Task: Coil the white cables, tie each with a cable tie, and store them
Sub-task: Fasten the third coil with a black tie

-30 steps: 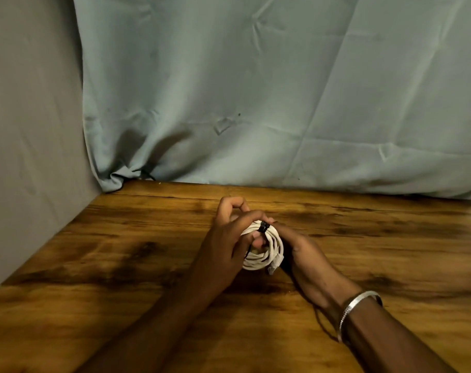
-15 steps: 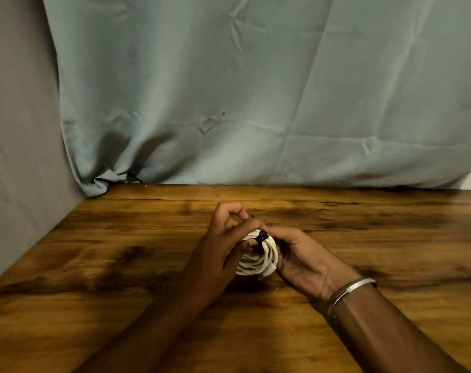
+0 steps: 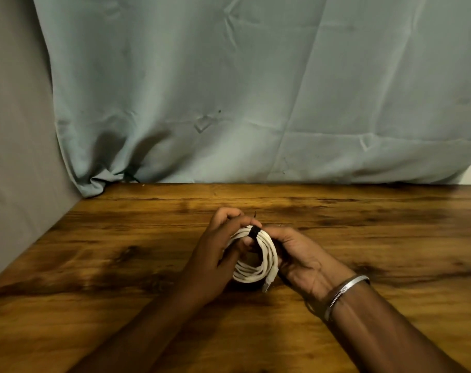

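A coiled white cable [image 3: 266, 261] stands on edge between my two hands, just above the wooden table [image 3: 94, 265]. A black cable tie [image 3: 254, 232] wraps the top of the coil, and its thin tail sticks up past my fingers. My left hand [image 3: 218, 251] grips the coil's left side, with thumb and forefinger pinched at the tie. My right hand [image 3: 301, 258] cups the coil from the right. A white plug end [image 3: 268, 284] hangs from the coil's bottom right. No other cable is in view.
A pale green cloth [image 3: 255, 90] hangs behind the table's far edge. A grey wall [image 3: 13, 157] runs along the table's left side. A silver bangle [image 3: 344, 292] sits on my right wrist.
The coil has tipped more upright between my hands, and the plug end now hangs lower. My left fingers have shifted at the tie. Both hands stay at the table's middle.
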### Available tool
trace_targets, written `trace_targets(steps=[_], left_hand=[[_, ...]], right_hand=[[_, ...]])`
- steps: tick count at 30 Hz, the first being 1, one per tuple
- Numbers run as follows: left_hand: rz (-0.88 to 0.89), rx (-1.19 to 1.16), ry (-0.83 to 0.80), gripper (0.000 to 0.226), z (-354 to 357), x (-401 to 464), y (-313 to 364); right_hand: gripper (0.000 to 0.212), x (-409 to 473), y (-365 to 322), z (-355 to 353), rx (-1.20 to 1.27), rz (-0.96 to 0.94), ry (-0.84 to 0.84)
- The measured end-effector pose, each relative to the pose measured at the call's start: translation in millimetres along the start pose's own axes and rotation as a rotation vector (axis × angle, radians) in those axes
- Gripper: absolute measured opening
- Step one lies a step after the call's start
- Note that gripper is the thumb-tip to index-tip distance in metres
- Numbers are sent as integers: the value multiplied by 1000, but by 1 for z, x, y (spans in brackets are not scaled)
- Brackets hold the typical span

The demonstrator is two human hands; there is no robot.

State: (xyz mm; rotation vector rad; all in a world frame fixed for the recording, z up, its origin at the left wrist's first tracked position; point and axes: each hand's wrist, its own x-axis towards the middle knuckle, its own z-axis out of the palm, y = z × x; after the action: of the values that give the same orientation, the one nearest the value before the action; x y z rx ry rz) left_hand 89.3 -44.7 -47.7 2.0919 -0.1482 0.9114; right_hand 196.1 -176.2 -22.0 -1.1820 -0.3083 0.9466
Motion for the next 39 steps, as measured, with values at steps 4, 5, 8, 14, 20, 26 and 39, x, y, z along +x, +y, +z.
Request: trace_targets(steps=[4,5,8,14,20,26,39], left_hand=[[-29,-122,19,27,6,-3,7],[-17,-129,32,27,7,-3,7],[-14,-129,58,23,9,-2,8],[-99,-189,95,22,15,-2,8],[-138,-207,133,25,16,-1,2],[-224,-240,89,27,10,2,-1],[-188,-339,108,21,-1,5,1]], right_hand=[[17,-4,-5,-2,-18,73,-71],[18,-3,-5,-2,-23,75,-73],[19,0,-3,-6,-18,62,-75],[13,-1,-4,-6,-41,17,-63],[10,-4,0,6,-101,-105,-8],[30,1,8,12,-357,-558,158],[28,2,8,6,-784,-966,363]])
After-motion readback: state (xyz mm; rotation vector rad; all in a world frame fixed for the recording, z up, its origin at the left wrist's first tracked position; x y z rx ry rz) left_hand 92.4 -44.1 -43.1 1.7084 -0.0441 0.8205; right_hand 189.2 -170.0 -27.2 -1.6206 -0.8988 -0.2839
